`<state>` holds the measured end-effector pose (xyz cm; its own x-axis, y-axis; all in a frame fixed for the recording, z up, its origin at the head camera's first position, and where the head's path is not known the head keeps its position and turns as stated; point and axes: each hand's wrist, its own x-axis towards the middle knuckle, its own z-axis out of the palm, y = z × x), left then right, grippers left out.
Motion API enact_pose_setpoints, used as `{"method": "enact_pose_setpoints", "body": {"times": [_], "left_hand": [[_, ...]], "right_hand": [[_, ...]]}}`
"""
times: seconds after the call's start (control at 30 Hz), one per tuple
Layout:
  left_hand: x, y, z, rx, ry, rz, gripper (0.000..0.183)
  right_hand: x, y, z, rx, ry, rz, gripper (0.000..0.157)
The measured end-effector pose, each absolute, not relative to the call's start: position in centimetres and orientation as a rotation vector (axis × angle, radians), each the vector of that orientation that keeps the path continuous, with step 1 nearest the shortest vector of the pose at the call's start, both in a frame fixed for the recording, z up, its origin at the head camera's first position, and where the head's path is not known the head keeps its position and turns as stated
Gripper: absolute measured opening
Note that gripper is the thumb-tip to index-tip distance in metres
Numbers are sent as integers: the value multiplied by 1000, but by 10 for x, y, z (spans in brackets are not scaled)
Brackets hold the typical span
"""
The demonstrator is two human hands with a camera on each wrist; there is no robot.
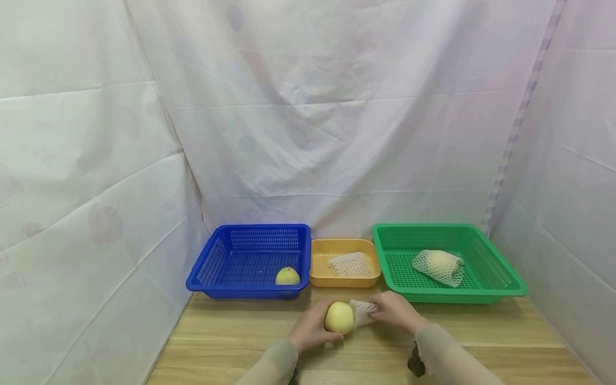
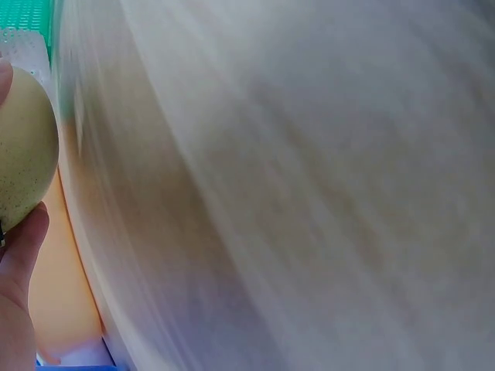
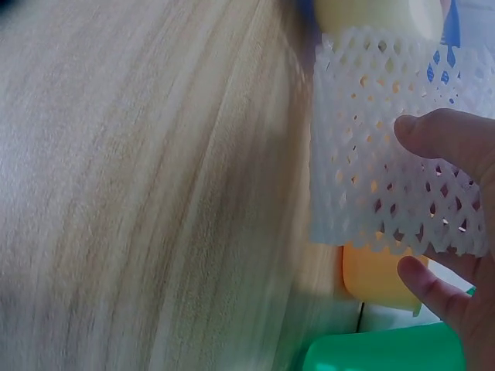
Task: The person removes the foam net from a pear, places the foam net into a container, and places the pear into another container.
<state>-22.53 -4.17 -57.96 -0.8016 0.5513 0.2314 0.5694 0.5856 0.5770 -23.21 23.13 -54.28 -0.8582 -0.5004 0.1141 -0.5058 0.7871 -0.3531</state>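
A pale yellow pear [image 1: 339, 318], finely speckled in the left wrist view, is gripped by my left hand [image 1: 312, 327] just above the table. Beside it, my right hand [image 1: 395, 311] pinches a white foam net sleeve [image 3: 394, 147] between thumb and fingers. The sleeve appears flattened, with its edge against or very close to the pear; whether they touch is hard to tell. Another bare pear [image 1: 287, 276] lies in the blue basket [image 1: 247, 293]. A netted pear [image 1: 441, 264] with a dark stem lies in the green basket [image 1: 462, 295].
Between the two baskets stands a small orange tray [image 1: 320, 282] holding a white foam net [image 1: 350, 265]. All three containers line the back of the wood-grain table [image 1: 231, 331]. White cloth [image 1: 337, 149] hangs behind and on both sides.
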Motion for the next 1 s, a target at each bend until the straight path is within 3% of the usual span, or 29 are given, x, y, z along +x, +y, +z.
{"method": "enact_pose_setpoints", "body": {"times": [0.47, 1.0], "left_hand": [[-224, -49, -579, -971, -2765, -1035, 83], [-224, -55, -587, -962, -2789, -1073, 86]], "right_hand": [[-229, 230, -532, 807, -2971, 592, 16], [-222, 233, -519, 869, -2903, 613, 17]]}}
